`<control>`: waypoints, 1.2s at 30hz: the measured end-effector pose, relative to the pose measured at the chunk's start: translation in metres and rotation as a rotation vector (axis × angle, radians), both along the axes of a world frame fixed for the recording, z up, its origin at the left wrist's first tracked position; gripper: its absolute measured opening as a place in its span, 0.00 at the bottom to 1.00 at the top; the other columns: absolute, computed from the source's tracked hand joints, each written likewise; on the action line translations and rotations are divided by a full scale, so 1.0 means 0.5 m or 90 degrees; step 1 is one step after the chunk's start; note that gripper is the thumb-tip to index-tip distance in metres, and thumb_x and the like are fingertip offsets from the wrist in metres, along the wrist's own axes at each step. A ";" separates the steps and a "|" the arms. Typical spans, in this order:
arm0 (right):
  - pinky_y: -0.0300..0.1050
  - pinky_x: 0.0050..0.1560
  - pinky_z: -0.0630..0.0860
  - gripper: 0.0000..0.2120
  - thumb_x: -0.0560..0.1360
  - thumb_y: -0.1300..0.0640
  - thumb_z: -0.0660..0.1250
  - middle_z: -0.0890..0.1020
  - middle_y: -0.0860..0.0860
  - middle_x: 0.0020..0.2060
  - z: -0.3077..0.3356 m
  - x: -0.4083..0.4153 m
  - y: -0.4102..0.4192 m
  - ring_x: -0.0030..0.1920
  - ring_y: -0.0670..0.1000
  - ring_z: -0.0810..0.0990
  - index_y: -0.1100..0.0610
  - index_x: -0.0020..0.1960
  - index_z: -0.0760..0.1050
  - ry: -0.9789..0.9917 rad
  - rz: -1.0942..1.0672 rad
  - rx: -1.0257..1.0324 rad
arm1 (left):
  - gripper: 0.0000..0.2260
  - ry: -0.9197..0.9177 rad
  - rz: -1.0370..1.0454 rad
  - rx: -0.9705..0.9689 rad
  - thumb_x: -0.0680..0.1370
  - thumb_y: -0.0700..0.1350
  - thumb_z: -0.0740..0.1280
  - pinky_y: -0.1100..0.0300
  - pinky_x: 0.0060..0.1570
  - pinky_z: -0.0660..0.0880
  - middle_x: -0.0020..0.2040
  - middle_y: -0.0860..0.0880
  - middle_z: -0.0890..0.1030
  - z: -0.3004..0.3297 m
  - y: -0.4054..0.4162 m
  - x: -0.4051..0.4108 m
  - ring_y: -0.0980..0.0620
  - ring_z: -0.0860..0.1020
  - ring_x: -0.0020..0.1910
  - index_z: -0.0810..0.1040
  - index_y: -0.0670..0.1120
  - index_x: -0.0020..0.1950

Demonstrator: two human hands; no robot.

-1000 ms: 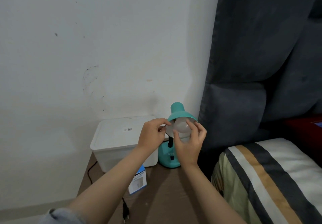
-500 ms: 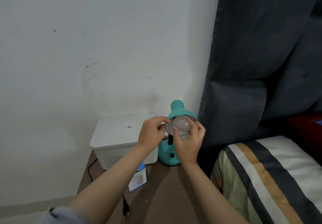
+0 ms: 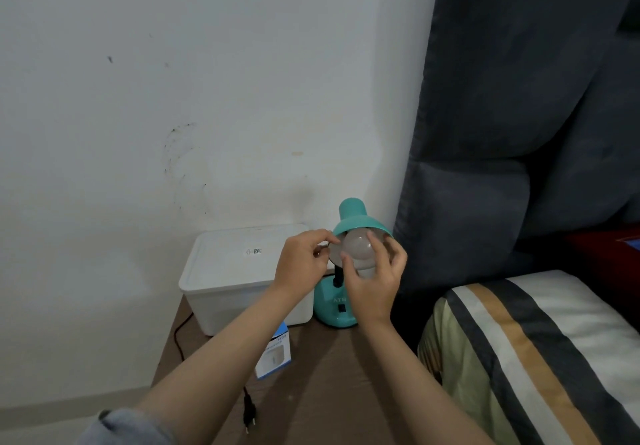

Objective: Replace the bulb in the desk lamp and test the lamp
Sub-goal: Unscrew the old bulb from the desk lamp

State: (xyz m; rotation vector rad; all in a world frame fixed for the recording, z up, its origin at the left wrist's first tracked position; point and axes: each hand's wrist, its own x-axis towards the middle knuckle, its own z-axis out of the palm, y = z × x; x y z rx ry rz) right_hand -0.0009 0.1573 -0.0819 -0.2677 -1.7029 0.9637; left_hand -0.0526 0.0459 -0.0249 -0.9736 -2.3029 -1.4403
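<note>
A teal desk lamp [image 3: 353,214] stands at the back of a brown bedside table [image 3: 329,385], its shade tipped toward me. A white bulb [image 3: 356,248] sits inside the shade. My right hand [image 3: 375,280] curls its thumb and fingers round the bulb from below. My left hand [image 3: 301,264] pinches the left rim of the shade. The lamp's base [image 3: 332,309] with a black switch shows between my wrists. The lamp's black plug [image 3: 249,413] lies loose on the table near the front, and the bulb is unlit.
A white lidded plastic box [image 3: 239,271] stands left of the lamp against the wall. A small blue and white bulb carton [image 3: 275,354] stands under my left forearm. A striped pillow [image 3: 540,358] and a dark padded headboard [image 3: 519,132] fill the right.
My right hand's fingers have shifted round the bulb, thumb moving up its left side. The left hand stays on the shade's rim. The view has tilted slightly.
</note>
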 end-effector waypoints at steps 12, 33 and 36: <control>0.45 0.59 0.73 0.18 0.68 0.70 0.71 0.74 0.59 0.61 0.001 0.003 0.007 0.62 0.53 0.71 0.55 0.55 0.80 -0.052 0.005 0.084 | 0.13 -0.001 0.001 -0.001 0.71 0.29 0.65 0.66 0.43 0.77 0.42 0.53 0.81 0.001 -0.001 0.003 0.50 0.82 0.38 0.82 0.46 0.45; 0.39 0.65 0.68 0.18 0.69 0.67 0.71 0.71 0.58 0.63 -0.002 0.008 -0.004 0.65 0.49 0.68 0.57 0.57 0.77 -0.024 -0.013 0.062 | 0.13 0.004 0.013 -0.010 0.71 0.30 0.65 0.68 0.43 0.76 0.43 0.52 0.82 0.002 0.001 0.002 0.52 0.82 0.39 0.82 0.46 0.45; 0.33 0.65 0.66 0.22 0.69 0.63 0.74 0.68 0.60 0.63 -0.005 0.007 -0.009 0.65 0.46 0.66 0.59 0.62 0.74 -0.009 -0.008 0.011 | 0.13 0.004 0.012 -0.010 0.71 0.30 0.65 0.70 0.42 0.75 0.42 0.53 0.81 0.002 0.001 0.002 0.51 0.81 0.38 0.82 0.46 0.45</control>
